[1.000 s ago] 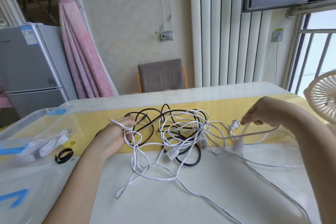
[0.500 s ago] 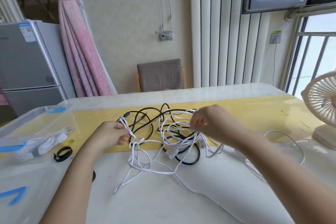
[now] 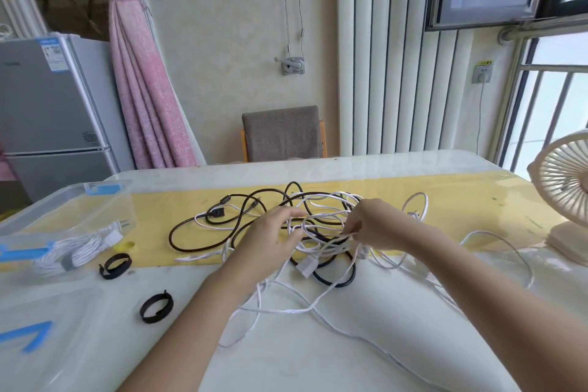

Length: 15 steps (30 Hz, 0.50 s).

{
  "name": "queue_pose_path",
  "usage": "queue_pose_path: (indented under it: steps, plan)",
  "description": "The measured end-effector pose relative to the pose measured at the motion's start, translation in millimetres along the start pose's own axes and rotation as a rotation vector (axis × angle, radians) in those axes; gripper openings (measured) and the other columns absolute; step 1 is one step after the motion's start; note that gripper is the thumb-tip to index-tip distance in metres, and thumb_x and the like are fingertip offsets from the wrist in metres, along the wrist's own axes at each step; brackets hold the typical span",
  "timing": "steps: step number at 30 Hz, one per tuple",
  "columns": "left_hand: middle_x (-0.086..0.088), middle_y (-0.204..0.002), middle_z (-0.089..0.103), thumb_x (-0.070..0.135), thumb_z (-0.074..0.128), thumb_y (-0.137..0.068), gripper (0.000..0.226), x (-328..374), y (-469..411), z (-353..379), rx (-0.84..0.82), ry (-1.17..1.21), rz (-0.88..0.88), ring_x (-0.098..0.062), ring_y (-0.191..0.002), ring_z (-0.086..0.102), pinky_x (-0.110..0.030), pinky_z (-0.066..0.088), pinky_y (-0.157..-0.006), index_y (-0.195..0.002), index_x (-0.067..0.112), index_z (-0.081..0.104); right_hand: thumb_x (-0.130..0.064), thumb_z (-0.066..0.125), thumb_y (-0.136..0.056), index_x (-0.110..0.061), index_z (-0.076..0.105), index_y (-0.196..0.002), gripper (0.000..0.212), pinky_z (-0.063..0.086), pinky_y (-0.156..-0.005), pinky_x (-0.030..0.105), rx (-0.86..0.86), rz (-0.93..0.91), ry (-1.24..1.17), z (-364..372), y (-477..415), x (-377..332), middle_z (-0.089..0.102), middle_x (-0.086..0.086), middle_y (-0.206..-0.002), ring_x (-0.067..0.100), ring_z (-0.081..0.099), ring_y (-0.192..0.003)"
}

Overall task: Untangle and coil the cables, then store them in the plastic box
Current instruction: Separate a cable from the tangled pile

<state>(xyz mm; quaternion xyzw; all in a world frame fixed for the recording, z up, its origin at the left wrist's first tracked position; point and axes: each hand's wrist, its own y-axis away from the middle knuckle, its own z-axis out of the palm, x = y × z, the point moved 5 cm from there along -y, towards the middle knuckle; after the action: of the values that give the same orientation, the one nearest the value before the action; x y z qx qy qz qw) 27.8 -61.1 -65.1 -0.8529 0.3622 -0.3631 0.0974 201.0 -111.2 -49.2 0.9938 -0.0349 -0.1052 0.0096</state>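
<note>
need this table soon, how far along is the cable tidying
Done: one coiled white bundle lies in the plastic box. In hand: the right hand pinches a strand of the white cables in the tangle; the left hand rests on it. Left: white and black cables are knotted together, uncoiled; two black straps lie unused.

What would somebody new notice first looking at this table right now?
The tangle of black and white cables sprawls mid-table across the yellow strip, with the left hand and the right hand both in it, the right pinching a white strand. Then, at the left edge, the clear plastic box holds one coiled white cable.
</note>
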Motion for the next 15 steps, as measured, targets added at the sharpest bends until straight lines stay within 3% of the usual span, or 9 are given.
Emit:
queue_pose_path:
  steps: [2, 3, 6, 9, 12, 15]
  plan:
    - [0.015, -0.127, 0.052, 0.026, 0.054, -0.095, 0.037, -6.8, 0.4, 14.7, -0.112, -0.054, -0.031, -0.002, -0.117, 0.044, -0.001, 0.034, -0.083, -0.132, 0.027, 0.052, 0.0, 0.055, -0.087, -0.017, 0.073, -0.103, 0.029, 0.05, -0.064, 0.014, -0.087, -0.012, -0.26, -6.6, 11.4, 6.5, 0.071, 0.006, -0.083, 0.007, 0.065, -0.067]
    - [0.012, -0.132, 0.051, 0.03, 0.052, -0.096, 0.04, -10.5, 0.3, 20.6, -0.154, -0.098, -0.05, -0.005, -0.123, 0.042, -0.008, 0.035, -0.09, -0.135, 0.027, 0.048, -0.001, 0.058, -0.087, -0.018, 0.073, -0.102, 0.027, 0.048, -0.06, 0.01, -0.15, -0.013, -0.353, -8.6, 17.9, 9.2, 0.072, 0.006, -0.081, 0.003, 0.064, -0.061]
    - [0.007, -0.142, 0.045, 0.04, 0.047, -0.097, 0.047, -21.7, -0.3, 33.0, -0.215, -0.225, -0.143, -0.01, -0.133, 0.032, -0.026, 0.032, -0.103, -0.141, 0.024, 0.041, -0.009, 0.065, -0.083, -0.019, 0.075, -0.098, 0.02, 0.043, -0.057, 0.01, -0.244, 0.005, -0.272, -9.4, 29.4, 18.1, 0.071, -0.001, -0.076, 0.001, 0.061, -0.059]
    - [0.004, -0.141, 0.045, 0.047, 0.051, -0.093, 0.055, -21.3, -3.6, 39.3, -0.179, -0.229, -0.187, -0.012, -0.134, 0.031, -0.028, 0.031, -0.103, -0.14, 0.02, 0.041, -0.032, 0.074, -0.078, -0.015, 0.076, -0.082, 0.018, 0.041, -0.058, 0.022, -0.029, -0.004, -0.167, -17.6, 27.3, 16.4, 0.067, 0.001, -0.071, 0.01, 0.055, -0.062]
    - [0.004, -0.139, 0.046, 0.047, 0.057, -0.09, 0.058, -21.5, -4.1, 41.6, -0.144, -0.17, -0.209, -0.013, -0.13, 0.036, -0.027, 0.034, -0.099, -0.138, 0.02, 0.039, -0.033, 0.077, -0.076, -0.015, 0.071, -0.083, 0.02, 0.042, -0.065, 0.027, 0.308, -0.081, -0.265, -33.3, 20.4, -0.1, 0.064, -0.003, -0.077, 0.014, 0.058, -0.074]
    - [0.002, -0.131, 0.049, 0.043, 0.063, -0.087, 0.055, -23.7, -2.6, 38.9, -0.121, -0.072, -0.233, -0.016, -0.113, 0.05, -0.022, 0.039, -0.083, -0.134, 0.025, 0.039, -0.03, 0.072, -0.082, -0.016, 0.063, -0.104, 0.027, 0.046, -0.077, 0.029, 0.244, -0.147, -0.197, -18.8, 2.7, -29.7, 0.06, -0.003, -0.096, 0.017, 0.057, -0.093]
